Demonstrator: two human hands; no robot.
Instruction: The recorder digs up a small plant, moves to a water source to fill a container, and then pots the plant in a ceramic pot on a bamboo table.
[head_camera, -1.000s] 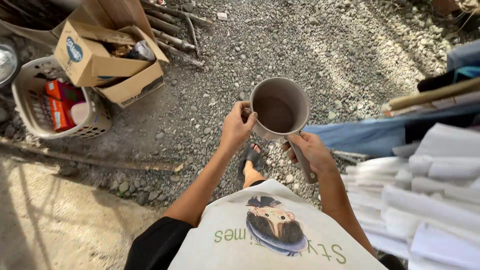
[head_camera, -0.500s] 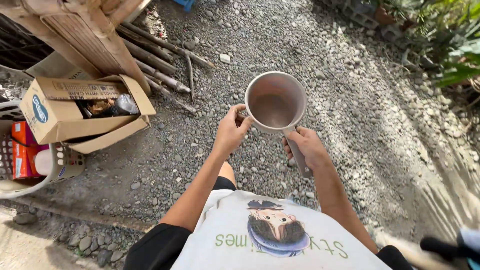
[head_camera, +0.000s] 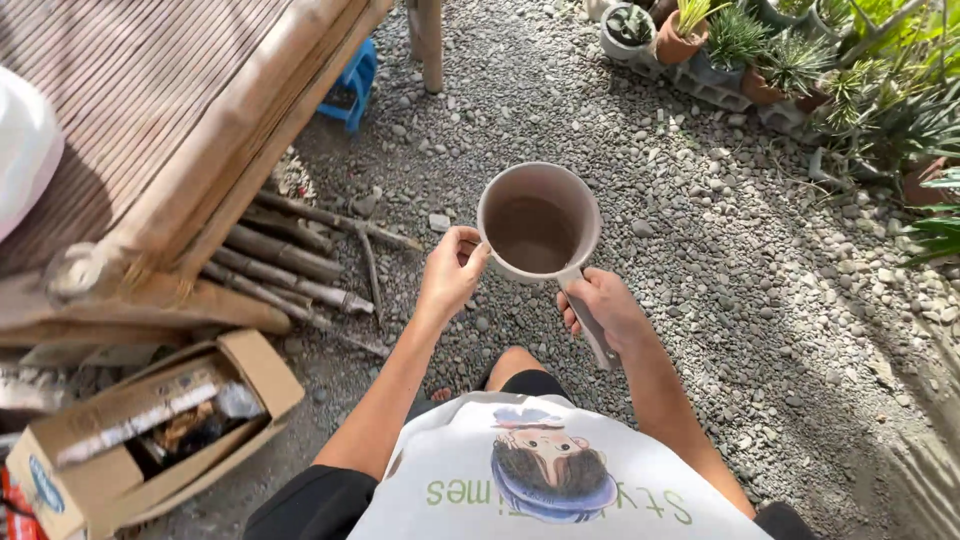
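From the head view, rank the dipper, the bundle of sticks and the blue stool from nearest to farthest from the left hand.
1. Dipper: its rim is gripped by the left hand.
2. Bundle of sticks: on the gravel, to the left.
3. Blue stool: far upper left, beside the bamboo bench.

The person wears a white shirt (head_camera: 560, 480) printed with a cartoon face. Dark shorts (head_camera: 310, 505) show below; the arms are bare.

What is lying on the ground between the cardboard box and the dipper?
In the head view, between the cardboard box and the dipper lie a bundle of sticks on gravel, and the left hand touching the dipper's rim.
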